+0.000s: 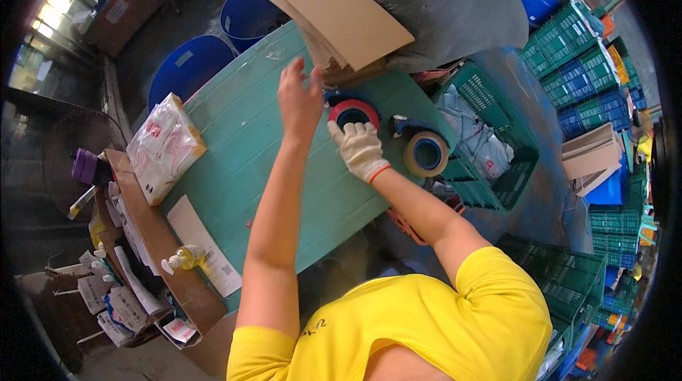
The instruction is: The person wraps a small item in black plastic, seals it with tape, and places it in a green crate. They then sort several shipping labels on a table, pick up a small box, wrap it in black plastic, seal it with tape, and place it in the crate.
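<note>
My left hand is bare and raised over the green table, its fingers apart and nothing in them. It is near the front corner of a stack of flat brown cardboard sheets. A white knitted glove with an orange cuff covers my right hand. Its fingers are bent over the near rim of a red tape roll, which appears to sit in a dark tape dispenser; the fingertips reach into the ring. Just right of that hand stands a second dispenser with a wide tan tape roll, untouched.
A pack in clear plastic, a white printed sheet and a small yellow pump bottle lie along the left edge. A cardboard box adjoins it. Blue drums stand beyond; green crates are at the right.
</note>
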Demonstrator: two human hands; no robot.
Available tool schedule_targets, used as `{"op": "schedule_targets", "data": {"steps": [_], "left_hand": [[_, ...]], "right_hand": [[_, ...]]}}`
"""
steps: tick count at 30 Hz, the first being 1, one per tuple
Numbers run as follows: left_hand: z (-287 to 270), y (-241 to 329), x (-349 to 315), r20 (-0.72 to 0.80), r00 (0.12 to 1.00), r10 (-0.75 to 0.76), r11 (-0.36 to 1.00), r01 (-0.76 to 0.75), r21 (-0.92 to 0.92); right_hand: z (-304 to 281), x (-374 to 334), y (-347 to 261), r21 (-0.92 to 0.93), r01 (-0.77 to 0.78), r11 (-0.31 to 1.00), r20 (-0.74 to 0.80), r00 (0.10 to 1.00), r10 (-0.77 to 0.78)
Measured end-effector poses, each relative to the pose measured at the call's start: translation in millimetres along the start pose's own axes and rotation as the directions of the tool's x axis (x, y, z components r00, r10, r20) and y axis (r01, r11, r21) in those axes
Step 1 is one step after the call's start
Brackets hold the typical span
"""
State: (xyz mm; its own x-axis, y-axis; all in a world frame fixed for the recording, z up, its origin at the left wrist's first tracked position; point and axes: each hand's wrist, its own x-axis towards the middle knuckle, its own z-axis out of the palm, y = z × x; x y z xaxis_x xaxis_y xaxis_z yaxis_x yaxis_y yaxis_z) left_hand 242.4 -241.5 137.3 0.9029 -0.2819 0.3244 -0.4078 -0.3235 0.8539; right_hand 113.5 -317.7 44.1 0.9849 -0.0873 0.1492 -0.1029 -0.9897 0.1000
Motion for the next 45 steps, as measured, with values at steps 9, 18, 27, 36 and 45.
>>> {"op": "schedule_targets", "data": {"steps": [9, 18, 27, 36, 45], "left_hand": [[65, -58, 69, 0.213, 0.897, -0.388, 0.836, 0.439, -0.329], [-22, -16, -78, 0.158, 0.954, -0.255, 0.672, 0.292, -0.681], [-169, -123, -230, -0.145, 0.627, -0.765, 0.591, 0.595, -0.545], [-131, -162, -279, 0.326, 0.923, -0.204, 0.644, -0.124, 0.755], [-152, -170, -281, 0.421, 0.9, -0.109, 0.667, -0.248, 0.703]], "right_hand": [[-56, -70, 31, 0.668, -0.072, 0.741, 0.01, 0.996, 0.088], [-102, -20, 18, 0.902, 0.11, -0.418, 0.07, 0.917, 0.393], [-30, -106, -124, 0.485, 0.397, 0.779, -0.456, 0.875, -0.161], [0, -208, -114, 0.749, 0.107, 0.654, -0.205, 0.976, 0.075], [213, -363, 48, 0.108, -0.964, 0.241, 0.84, 0.218, 0.497]]}}
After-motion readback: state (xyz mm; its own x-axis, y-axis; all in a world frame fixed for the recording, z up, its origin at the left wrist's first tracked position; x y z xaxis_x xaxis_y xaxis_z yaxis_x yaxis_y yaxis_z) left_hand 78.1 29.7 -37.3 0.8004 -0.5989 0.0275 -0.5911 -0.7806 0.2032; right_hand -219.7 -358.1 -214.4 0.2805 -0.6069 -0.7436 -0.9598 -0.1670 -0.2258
